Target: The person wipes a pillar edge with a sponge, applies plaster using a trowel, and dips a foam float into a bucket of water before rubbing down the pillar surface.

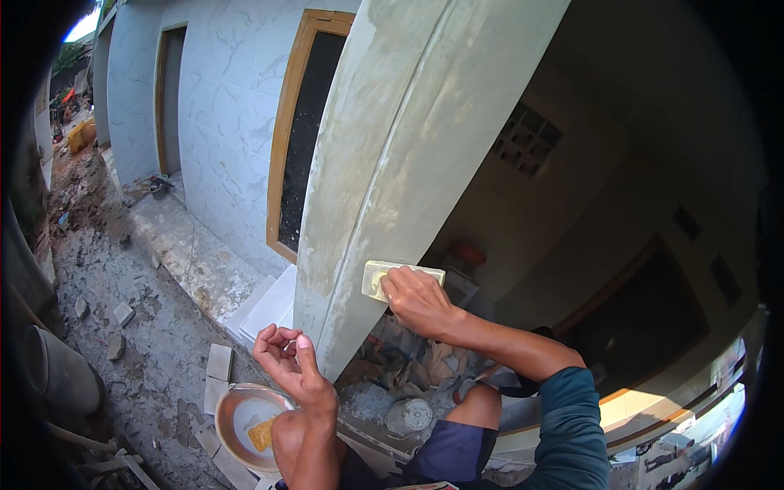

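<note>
My right hand [418,300] presses a pale yellow rectangular float [392,276] flat against the right face of a grey plastered column [384,163], low down near its edge. My left hand [292,365] hovers just left of the column's corner, palm up, fingers loosely curled and holding nothing. Below my left hand a round bowl [237,416] sits on the ground with pale liquid and a yellow sponge [261,434] in it.
Loose tiles [217,371] and rubble lie on the rough ground at the left. A tiled wall with wood-framed openings [286,139] runs behind the column. A round lid [411,415] and crumpled bags lie at the column's base. A grey pipe [57,371] stands at the far left.
</note>
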Motion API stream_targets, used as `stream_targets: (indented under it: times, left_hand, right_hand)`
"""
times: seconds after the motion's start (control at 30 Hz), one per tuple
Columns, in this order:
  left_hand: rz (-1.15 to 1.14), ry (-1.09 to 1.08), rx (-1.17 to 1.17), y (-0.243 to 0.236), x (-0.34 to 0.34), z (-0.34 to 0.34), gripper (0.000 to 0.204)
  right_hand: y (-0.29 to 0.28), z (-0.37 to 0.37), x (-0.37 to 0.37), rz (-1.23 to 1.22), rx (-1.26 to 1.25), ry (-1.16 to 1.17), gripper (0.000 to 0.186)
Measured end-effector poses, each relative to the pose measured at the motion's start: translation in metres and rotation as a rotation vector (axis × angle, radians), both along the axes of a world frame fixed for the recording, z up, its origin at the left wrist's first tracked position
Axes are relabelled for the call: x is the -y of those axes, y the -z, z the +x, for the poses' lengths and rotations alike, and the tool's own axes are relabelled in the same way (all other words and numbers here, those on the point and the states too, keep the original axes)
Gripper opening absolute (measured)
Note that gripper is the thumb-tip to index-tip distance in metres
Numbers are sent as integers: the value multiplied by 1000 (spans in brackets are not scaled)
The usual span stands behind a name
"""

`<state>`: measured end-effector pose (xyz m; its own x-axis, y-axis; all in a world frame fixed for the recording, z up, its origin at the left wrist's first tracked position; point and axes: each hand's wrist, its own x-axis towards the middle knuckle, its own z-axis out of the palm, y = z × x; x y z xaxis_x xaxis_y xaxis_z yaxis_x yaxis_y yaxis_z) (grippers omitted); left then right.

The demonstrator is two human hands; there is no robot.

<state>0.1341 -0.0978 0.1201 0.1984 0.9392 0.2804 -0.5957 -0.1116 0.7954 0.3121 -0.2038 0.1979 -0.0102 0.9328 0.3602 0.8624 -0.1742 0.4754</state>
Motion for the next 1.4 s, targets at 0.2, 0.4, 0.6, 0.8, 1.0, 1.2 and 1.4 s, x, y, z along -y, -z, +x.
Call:
stream_targets:
  times: [0.2, 0.4, 0.6, 0.8, 1.0, 1.2, 1.4]
  left_hand:
    - [-31, -40, -5, 9, -10, -4, 38]
    - [-27, -11, -21, 1, -3, 1, 38]
    - [3, 13, -31, -4, 7, -3, 40]
    - [69, -58, -7, 0, 4, -13, 40]
    - [6, -29, 11, -7, 3, -6, 40]
    - [6, 6, -21, -1, 10, 8, 39]
    - [14, -32, -46, 10, 5, 4, 40]
  right_hand:
    - [-271, -9, -13, 578, 479, 101, 30]
    - [-262, -7, -12, 482, 443, 198, 28]
    - [68, 3, 10, -72, 154, 23, 7]
    - [-78, -17, -4, 323, 44, -3, 22]
    - [-263, -9, -9, 804, 332, 153, 30]
    - [-12, 8, 4, -10, 229, -19, 11]
    - [-130, 10, -15, 240, 340, -70, 5]
